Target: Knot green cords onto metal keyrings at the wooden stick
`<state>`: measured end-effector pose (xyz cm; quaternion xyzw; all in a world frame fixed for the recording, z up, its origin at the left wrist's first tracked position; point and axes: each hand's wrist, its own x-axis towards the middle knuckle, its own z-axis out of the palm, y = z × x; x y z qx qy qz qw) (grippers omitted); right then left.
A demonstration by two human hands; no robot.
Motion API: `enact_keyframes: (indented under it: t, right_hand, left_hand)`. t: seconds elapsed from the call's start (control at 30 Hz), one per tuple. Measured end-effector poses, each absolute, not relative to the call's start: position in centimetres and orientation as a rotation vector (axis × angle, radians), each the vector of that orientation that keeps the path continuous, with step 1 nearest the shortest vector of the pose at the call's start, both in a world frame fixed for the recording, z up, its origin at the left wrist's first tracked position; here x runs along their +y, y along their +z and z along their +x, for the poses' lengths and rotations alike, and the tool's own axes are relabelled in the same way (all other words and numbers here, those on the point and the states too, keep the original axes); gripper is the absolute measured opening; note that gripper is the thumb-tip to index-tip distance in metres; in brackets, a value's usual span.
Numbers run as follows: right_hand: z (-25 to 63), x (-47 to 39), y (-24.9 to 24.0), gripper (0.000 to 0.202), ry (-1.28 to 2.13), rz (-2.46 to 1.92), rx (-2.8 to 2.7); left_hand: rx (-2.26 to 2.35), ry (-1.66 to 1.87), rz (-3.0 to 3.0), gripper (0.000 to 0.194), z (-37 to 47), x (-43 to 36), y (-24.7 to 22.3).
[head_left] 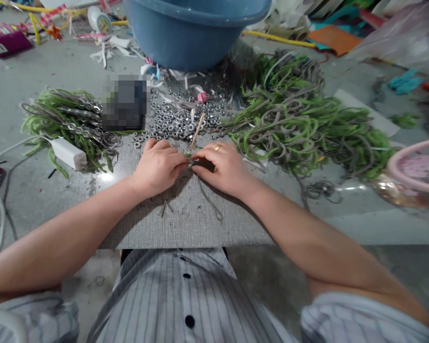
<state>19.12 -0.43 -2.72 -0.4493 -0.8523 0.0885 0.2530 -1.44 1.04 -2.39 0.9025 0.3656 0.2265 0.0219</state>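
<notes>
At centre, a cord [209, 202] is pinched by left hand [160, 164] and right hand [223, 164]; below, open desk [186, 226] is bounded by its edge.

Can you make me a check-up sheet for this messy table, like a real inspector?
Surface: gray table, littered beyond the hands.
Job's things: gray cord, its loop lying on the table; small metal rings beyond the hands; green-and-gray cords heaped on the right.
Clutter: blue basin, wooden stick, white scraps.
Hands: left hand and right hand close together, pinching at the cord's upper end; details too small to tell.
Cables: white cable, leading to a white adapter.
Surroundings: floor below the table's edge.
</notes>
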Motion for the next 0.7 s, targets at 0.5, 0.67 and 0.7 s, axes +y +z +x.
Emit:
enact_keyframes:
  t: [0.5, 0.67, 0.7]
  right_hand:
    - [18.84, -0.46, -3.01, 0.011, 0.325, -1.209, -2.313]
    - [18.63, -0.49, -3.07, 0.012, 0.342, -1.201, -2.320]
    - [18.62, -0.50, -3.07, 0.012, 0.342, -1.197, -2.318]
  left_hand:
    - [1.179, 0.579, 2.829, 0.020, -1.26, 0.97, -2.23]
    - [1.192, 0.570, 2.826, 0.020, -1.15, 0.88, -2.24]
    - [1.194, 0.573, 2.827, 0.020, -1.13, 0.87, -2.27]
